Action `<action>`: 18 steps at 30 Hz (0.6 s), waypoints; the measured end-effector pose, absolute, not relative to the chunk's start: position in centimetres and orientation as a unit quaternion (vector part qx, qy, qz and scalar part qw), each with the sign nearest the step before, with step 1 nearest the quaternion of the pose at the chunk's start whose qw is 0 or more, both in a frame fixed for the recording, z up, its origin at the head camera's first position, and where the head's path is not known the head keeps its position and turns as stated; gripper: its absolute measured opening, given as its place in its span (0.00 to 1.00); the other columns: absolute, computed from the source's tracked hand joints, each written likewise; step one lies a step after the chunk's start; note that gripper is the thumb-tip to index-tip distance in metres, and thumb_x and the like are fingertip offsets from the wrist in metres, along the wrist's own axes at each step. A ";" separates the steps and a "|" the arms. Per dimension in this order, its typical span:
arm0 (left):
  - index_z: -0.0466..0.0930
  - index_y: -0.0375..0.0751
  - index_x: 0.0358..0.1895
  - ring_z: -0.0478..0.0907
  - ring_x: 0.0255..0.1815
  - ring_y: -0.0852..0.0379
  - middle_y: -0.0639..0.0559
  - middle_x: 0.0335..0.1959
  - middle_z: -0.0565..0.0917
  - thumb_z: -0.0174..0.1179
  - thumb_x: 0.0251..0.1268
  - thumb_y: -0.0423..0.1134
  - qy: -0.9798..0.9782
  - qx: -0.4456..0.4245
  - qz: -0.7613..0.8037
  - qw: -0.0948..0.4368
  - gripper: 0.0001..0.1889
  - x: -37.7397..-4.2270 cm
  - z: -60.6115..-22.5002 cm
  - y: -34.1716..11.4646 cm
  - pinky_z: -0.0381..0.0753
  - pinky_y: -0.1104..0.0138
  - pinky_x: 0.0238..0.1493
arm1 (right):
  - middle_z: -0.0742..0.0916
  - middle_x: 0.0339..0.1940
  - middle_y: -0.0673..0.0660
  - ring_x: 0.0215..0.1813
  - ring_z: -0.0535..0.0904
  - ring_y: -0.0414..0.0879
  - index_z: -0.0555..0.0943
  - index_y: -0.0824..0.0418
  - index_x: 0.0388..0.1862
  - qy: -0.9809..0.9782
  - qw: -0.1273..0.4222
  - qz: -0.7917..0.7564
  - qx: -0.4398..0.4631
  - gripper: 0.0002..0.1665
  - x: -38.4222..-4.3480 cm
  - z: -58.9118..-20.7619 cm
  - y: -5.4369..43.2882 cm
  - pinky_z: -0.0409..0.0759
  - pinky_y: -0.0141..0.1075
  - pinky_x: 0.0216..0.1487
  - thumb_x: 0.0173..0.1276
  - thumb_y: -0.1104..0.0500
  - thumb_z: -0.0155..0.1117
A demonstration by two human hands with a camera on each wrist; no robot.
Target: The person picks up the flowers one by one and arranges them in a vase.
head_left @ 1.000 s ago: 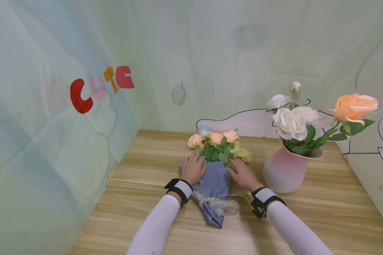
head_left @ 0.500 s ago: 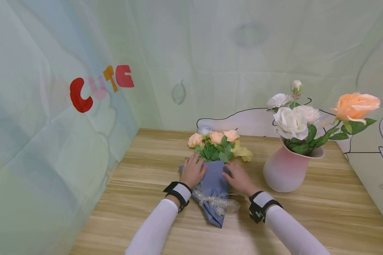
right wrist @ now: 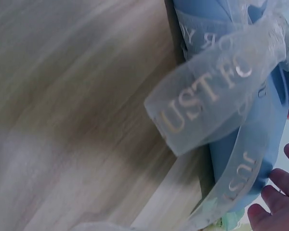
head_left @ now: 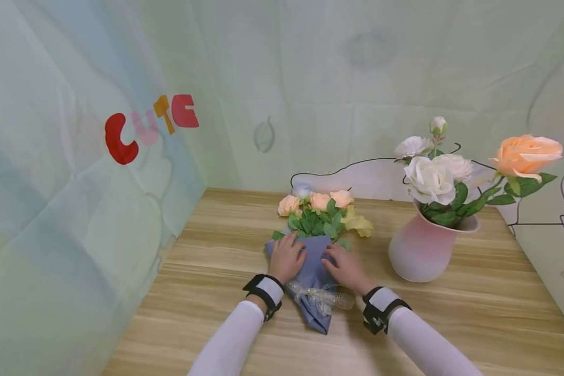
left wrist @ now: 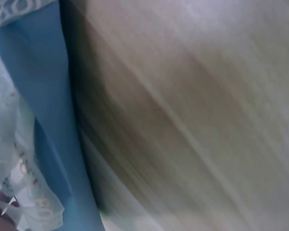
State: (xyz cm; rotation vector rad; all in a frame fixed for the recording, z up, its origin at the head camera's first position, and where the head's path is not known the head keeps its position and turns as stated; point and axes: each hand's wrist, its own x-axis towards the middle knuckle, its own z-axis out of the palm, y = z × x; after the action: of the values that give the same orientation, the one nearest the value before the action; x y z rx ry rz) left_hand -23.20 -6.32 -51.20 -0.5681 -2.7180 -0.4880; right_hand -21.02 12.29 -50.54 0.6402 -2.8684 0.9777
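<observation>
A bouquet of peach roses [head_left: 319, 201], a yellow flower [head_left: 357, 222] and green leaves lies on the wooden table, wrapped in blue paper [head_left: 316, 261]. A clear lettered ribbon [head_left: 328, 299] ties the wrap low down. My left hand [head_left: 286, 259] rests on the wrap's left side, fingers extended towards the leaves. On the opposite side my right hand [head_left: 349, 269] touches the paper's upper right edge, its fingers slightly bent. In the right wrist view, fingertips [right wrist: 277, 192] lie along the blue paper, near the ribbon [right wrist: 207, 91]. The left wrist view shows mostly wrap [left wrist: 53, 96] and tabletop.
A pink and white vase [head_left: 423, 250] stands right of the bouquet, holding white roses [head_left: 430, 180] and a large orange rose [head_left: 526, 156]. A printed cloth [head_left: 225, 130] hangs behind and at the sides of the table [head_left: 207, 292].
My right hand has drawn back from the leaves and moved down and left onto the paper's edge. My left hand has slid slightly down, uncovering some leaves. The vase stays put.
</observation>
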 end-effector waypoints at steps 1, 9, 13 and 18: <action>0.80 0.43 0.39 0.67 0.58 0.46 0.42 0.56 0.73 0.54 0.58 0.42 -0.951 -0.200 -0.171 0.164 0.11 -23.1 -51.2 -6.3 0.64 0.52 0.55 | 0.75 0.56 0.67 0.60 0.67 0.59 0.76 0.66 0.46 -0.926 0.027 0.315 0.207 0.17 -21.0 -50.6 12.2 0.63 0.49 0.60 0.63 0.56 0.54; 0.80 0.45 0.42 0.68 0.57 0.46 0.43 0.56 0.73 0.53 0.58 0.43 -0.953 -0.198 -0.159 0.165 0.12 -22.7 -51.8 -6.3 0.63 0.53 0.55 | 0.81 0.46 0.63 0.52 0.75 0.56 0.80 0.64 0.35 -0.914 0.078 0.330 0.225 0.09 -20.2 -50.8 11.2 0.69 0.47 0.55 0.57 0.60 0.60; 0.78 0.46 0.47 0.66 0.59 0.47 0.44 0.58 0.72 0.51 0.60 0.46 -0.960 -0.194 -0.141 0.143 0.15 -22.3 -51.9 -6.4 0.63 0.53 0.55 | 0.82 0.42 0.60 0.48 0.76 0.54 0.80 0.63 0.30 -0.905 0.098 0.334 0.244 0.06 -19.8 -50.9 10.8 0.71 0.46 0.51 0.54 0.62 0.62; 0.74 0.46 0.53 0.64 0.61 0.47 0.44 0.61 0.68 0.49 0.61 0.47 -0.967 -0.188 -0.130 0.111 0.19 -21.8 -51.8 -6.5 0.61 0.53 0.55 | 0.83 0.37 0.55 0.44 0.77 0.49 0.80 0.60 0.28 -0.901 0.117 0.313 0.278 0.04 -19.4 -51.1 10.5 0.72 0.42 0.48 0.52 0.62 0.62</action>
State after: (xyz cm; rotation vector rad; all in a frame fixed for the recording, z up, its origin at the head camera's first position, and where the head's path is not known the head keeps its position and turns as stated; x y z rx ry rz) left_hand -21.82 -6.47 -51.79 -0.5525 -2.8415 -0.3807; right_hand -19.37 10.49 -51.11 0.8135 -2.6366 0.9157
